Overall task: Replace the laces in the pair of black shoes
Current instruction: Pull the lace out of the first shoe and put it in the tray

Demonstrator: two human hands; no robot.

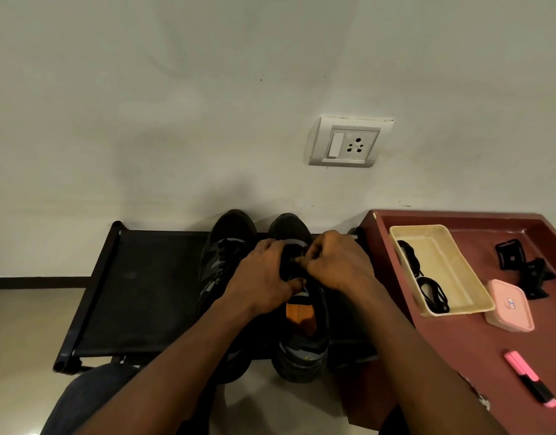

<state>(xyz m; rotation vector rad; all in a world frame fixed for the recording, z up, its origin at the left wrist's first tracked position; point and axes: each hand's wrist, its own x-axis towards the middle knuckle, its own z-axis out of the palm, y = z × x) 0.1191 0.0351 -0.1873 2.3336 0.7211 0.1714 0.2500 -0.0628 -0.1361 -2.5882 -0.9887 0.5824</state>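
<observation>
Head view: both hands sit on the right shoe, which stands on the black rack w/ its toe toward the wall. Your left hand curls tight over the lacing area and your right hand pinches at the same spot, fingertips nearly meeting. Can't tell if a lace is in the pinch, too dark and hidden by fingers

Risks, as I judge them:
- heel end seems to hang past the rack's near edge, so a hard tug toward you could tip the shoe off
- left shoe stands just beside it, touching or nearly; a sideways pull could shove it
- working blind under your own knuckles, you could skip or double an eyelet

Room: right forearm runs close along the maroon table edge, so a wide elbow swing may hit it or nudge the cream tray w/ goggles. Pink box and pink marker lie further off. Wall blocks forward travel. Best free space is to your left, where bare rack fabric shows beside the shoes, and toward your lap
</observation>
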